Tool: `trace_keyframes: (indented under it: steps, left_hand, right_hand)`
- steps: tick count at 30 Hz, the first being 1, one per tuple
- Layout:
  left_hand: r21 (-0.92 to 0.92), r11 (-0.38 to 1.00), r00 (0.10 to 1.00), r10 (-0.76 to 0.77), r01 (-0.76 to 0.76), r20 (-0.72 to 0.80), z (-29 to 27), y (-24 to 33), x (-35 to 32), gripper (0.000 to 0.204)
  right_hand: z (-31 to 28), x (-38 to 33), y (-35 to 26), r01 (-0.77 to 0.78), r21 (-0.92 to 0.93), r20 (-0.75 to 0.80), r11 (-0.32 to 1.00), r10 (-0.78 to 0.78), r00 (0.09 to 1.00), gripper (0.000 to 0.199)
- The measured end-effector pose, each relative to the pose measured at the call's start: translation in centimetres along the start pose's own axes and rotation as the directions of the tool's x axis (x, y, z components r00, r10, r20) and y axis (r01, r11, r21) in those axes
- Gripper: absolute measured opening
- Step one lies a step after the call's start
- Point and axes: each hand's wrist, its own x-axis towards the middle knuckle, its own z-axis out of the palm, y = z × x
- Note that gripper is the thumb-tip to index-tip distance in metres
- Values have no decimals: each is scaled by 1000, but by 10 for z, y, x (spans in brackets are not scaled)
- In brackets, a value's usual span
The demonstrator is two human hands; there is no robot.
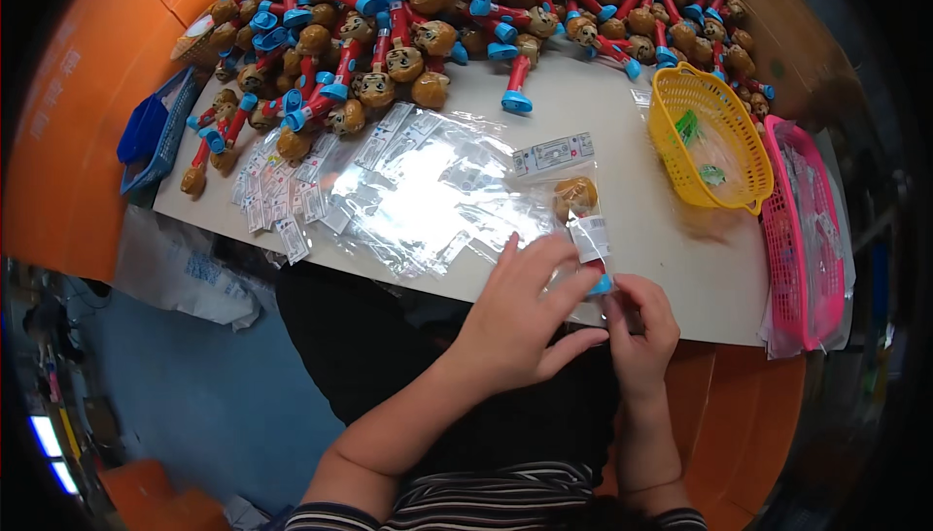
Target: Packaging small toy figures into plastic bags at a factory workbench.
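Note:
A clear plastic bag (pixel 544 182) with a printed header card (pixel 554 154) lies near the table's front edge. Inside it is a toy figure (pixel 575 198) with a round brown head and a blue base. A white label (pixel 590 237) shows at its middle. My right hand (pixel 643 333) pinches the bag's near end beside the blue base. Over the bag's lower part, my left hand (pixel 520 312) is spread, fingers apart and slightly curved; whether its fingertips touch the bag is hard to see. Flat clear bags (pixel 428 191) with printed cards lie in a glossy pile to the left.
Many similar red, blue and brown toys (pixel 403 35) are heaped along the table's far side. A yellow basket (pixel 753 167) and a pink basket (pixel 792 269) stand at the right. At the left edge are a blue basket (pixel 165 147) and an orange surface (pixel 73 123).

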Motion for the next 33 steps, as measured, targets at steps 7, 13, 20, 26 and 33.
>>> trace_keyframes:
  steps: [7,13,20,26,33]
  left_hand:
    - [431,902,992,-62,9,108,4,-25,40,56]
    - [179,984,996,7,9,-87,0,-8,13,41]
    - [86,964,966,256,-252,-40,33,29,4,26]
    - [141,974,984,179,-176,-8,44,32,-1,29]
    - [279,945,985,162,-170,51,53,31,2,26]
  right_hand:
    - [-6,0,3,75,0,37,997,-75,996,21]
    - [-22,-17,-7,-301,210,100,930,285,953,33]
    - [-31,-22,-9,-608,553,239,569,591,771,29]
    - [-34,-28,1,-614,608,282,503,587,759,27]
    - [-38,-24,0,-627,621,294,471,601,743,27]
